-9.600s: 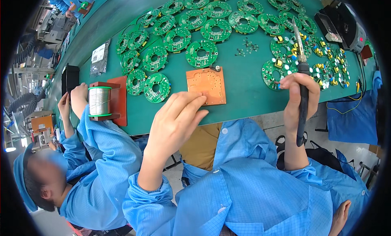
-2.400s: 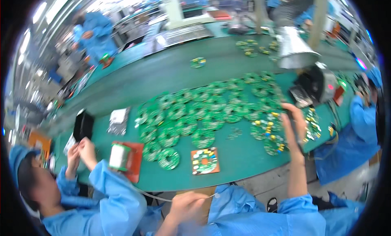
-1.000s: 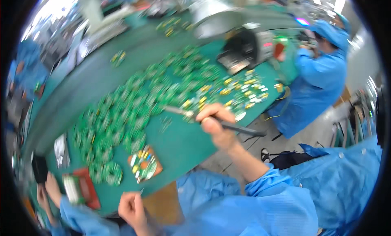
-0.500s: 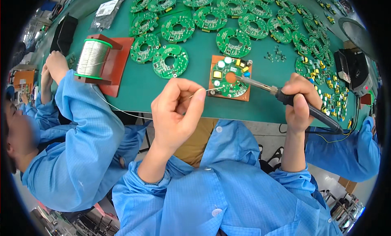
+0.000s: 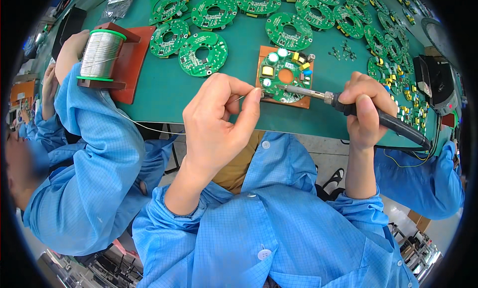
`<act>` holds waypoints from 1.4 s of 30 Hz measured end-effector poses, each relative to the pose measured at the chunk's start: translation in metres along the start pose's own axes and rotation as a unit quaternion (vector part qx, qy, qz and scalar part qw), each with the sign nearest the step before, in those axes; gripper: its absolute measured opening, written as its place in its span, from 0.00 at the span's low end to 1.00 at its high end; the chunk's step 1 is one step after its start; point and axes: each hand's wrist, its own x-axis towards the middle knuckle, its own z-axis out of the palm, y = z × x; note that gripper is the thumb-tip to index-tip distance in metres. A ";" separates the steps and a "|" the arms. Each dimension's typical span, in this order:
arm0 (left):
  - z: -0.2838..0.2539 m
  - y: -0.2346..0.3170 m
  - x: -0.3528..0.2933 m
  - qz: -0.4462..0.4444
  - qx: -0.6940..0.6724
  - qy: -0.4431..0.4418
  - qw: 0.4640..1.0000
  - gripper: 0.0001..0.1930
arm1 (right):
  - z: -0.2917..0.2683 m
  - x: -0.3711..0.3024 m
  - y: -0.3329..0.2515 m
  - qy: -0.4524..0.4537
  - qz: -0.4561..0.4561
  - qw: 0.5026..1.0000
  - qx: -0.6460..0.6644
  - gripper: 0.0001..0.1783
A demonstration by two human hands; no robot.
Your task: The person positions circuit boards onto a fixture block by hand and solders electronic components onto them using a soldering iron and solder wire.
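Note:
My left hand (image 5: 219,119) pinches a thin solder wire (image 5: 241,97) between thumb and forefinger, its end at the near left part of a round green circuit board (image 5: 300,92). That board carries yellow, white and blue components and rests on a square brown wooden block (image 5: 265,51). In my right hand (image 5: 367,109) is a soldering iron (image 5: 343,105), its fingers wrapped round the black handle. The iron's metal tip lies low over the board, close to the wire's end; whether they touch I cannot tell. From my left hand the wire trails back toward a solder spool (image 5: 102,54).
The spool sits on a reddish-brown stand (image 5: 137,64). Several ring-shaped green boards (image 5: 202,54) cover the far side of the green table. Small dark parts (image 5: 343,51) lie right of the block, with more populated boards (image 5: 411,101) beyond. A co-worker's blue sleeve (image 5: 102,139) is close on my left.
The iron's tip has moved from beside the board's central hole to its near edge. My left hand has brought the solder closer in. The whole view has shifted slightly.

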 end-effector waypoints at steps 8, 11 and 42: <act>0.002 -0.001 -0.001 0.034 0.021 0.002 0.999 0.05 | 0.001 0.002 0.001 -0.019 -0.006 1.000 -0.011 0.12; 0.002 -0.002 -0.001 0.043 0.027 -0.002 0.999 0.05 | 0.001 0.002 0.001 -0.019 -0.010 1.000 -0.010 0.12; 0.001 0.003 0.004 0.098 0.080 -0.021 0.992 0.06 | -0.003 0.005 0.004 -0.054 -0.017 0.998 -0.006 0.11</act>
